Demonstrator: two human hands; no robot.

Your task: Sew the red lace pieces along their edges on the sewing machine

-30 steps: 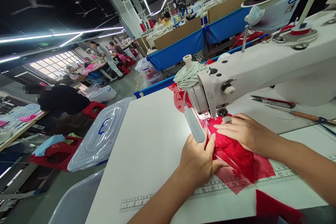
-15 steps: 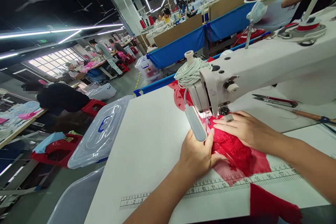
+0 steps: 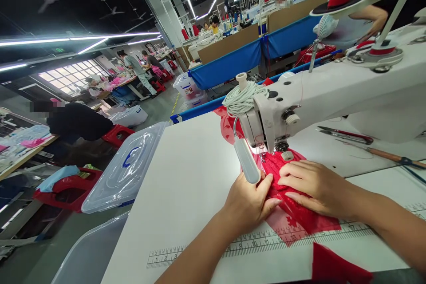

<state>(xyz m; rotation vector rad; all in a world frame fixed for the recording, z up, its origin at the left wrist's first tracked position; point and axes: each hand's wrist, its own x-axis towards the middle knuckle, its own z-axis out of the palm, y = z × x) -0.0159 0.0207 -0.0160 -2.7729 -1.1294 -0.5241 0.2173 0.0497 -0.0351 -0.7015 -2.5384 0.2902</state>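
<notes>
Sheer red lace fabric lies bunched beneath the needle area of a white sewing machine. My left hand is at its left edge, thumb and forefinger closed on the cloth; its other fingers are partly hidden behind a small grey lamp. On the right side of the fabric rests my right hand, fingers slightly bent and spread, pressing down from above. More of the sheer red cloth shows behind the machine head. The presser foot is just ahead of my left fingertips.
Thread snips and a wooden-handled tool lie right of the machine. A printed ruler runs along the white table's front, near a red cloth scrap. A lidded plastic bin stands left. Co-workers sit farther off.
My right hand has slid back toward me, away from the presser foot, and its fingers are more bent. The fabric's near edge has shifted slightly toward me. My left hand has hardly moved.
</notes>
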